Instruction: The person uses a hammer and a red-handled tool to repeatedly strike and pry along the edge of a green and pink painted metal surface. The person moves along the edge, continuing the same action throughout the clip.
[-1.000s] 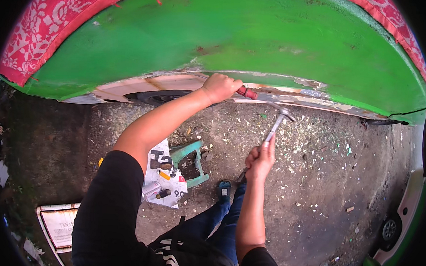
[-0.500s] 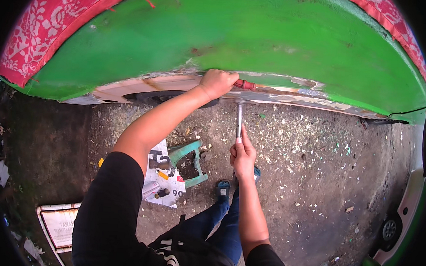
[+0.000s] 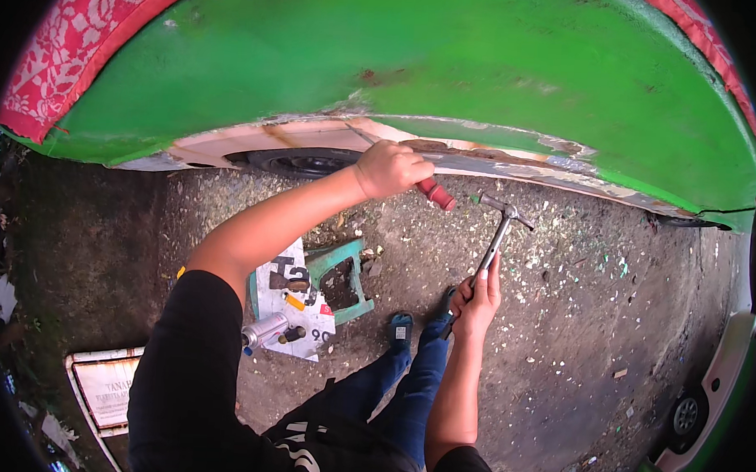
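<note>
My left hand (image 3: pixel 389 169) is closed around a red-handled screwdriver (image 3: pixel 436 193) at the lower edge of a green vehicle body (image 3: pixel 453 70). The thin shaft slants up and left, its tip against or just in front of the pale, scraped strip; contact is unclear. The handle's butt points down and right. My right hand (image 3: pixel 474 308) grips a metal hammer (image 3: pixel 498 237) by its shaft. The hammer's head is below the body's edge, right of the screwdriver and apart from it. Flaked paint and rust-brown patches mark the lower strip.
A wheel (image 3: pixel 301 162) shows under the body. Below my left arm are a green plastic stool (image 3: pixel 350 306) and a printed sheet (image 3: pixel 306 338) bearing a spray can (image 3: pixel 264 328) and small items. Paint chips litter the ground. A framed sign (image 3: pixel 105 397) lies lower left; red patterned cloth (image 3: pixel 74 54) hangs upper left.
The hammer has moved right and slightly down, away from the screwdriver. My left hand has shifted a little downward, and the screwdriver has tilted, its handle end dropping lower.
</note>
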`<state>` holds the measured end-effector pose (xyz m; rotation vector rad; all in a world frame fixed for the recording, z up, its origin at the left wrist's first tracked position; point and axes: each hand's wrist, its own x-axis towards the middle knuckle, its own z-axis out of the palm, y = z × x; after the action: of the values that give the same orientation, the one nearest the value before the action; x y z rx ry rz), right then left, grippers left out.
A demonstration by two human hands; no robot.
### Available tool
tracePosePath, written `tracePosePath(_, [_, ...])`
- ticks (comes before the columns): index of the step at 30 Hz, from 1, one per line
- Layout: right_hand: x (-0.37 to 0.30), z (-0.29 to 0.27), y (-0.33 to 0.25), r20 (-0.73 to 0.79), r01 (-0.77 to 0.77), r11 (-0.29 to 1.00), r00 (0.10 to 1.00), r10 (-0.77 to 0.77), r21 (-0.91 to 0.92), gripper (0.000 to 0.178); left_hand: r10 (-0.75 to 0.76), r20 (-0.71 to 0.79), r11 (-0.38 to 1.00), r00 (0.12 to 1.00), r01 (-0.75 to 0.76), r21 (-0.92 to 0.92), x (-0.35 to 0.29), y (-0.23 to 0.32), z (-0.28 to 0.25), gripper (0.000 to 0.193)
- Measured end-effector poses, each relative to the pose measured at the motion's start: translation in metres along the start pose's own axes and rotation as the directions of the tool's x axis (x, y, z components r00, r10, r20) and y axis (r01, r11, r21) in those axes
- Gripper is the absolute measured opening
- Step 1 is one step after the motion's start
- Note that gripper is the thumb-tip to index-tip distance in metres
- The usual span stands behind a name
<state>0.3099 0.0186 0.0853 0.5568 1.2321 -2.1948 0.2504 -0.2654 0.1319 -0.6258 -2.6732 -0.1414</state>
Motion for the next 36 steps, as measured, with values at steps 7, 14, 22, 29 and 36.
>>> tracePosePath(7, [-0.005, -0.007, 0.010, 0.001, 0.004, 1.000, 1.000, -0.004, -0.009, 0.048, 0.024, 0.000, 0.999, 1.000, -0.024, 0.034, 0.005, -0.009, 0.000, 0.015])
tracePosePath(14, [-0.014, -0.007, 0.012, -0.013, 0.005, 1.000, 1.000, -0.005, -0.008, 0.048, 0.037, -0.013, 0.999, 0.999, -0.036, 0.041, 0.005, -0.012, -0.005, 0.014])
tracePosePath(22, [-0.027, 0.006, 0.004, -0.079, 0.236, 0.972, 0.969, -0.235, 0.006, 0.048, 0.015, 0.003, 1.000, 1.000, -0.015, 0.014, 0.007, -0.016, 0.004, 0.014])
tracePosePath(29, [-0.024, 0.028, 0.021, -0.115, 0.168, 0.986, 0.979, -0.166, 0.013, 0.047, -0.041, 0.068, 0.999, 0.997, 0.041, 0.002, 0.008, -0.018, 0.007, 0.012])
tracePosePath(36, [-0.013, 0.038, 0.017, -0.023, 0.129, 0.990, 0.992, -0.127, 0.066, 0.050, -0.086, 0.102, 0.996, 0.991, 0.082, 0.048, 0.010, -0.022, 0.015, 0.010])
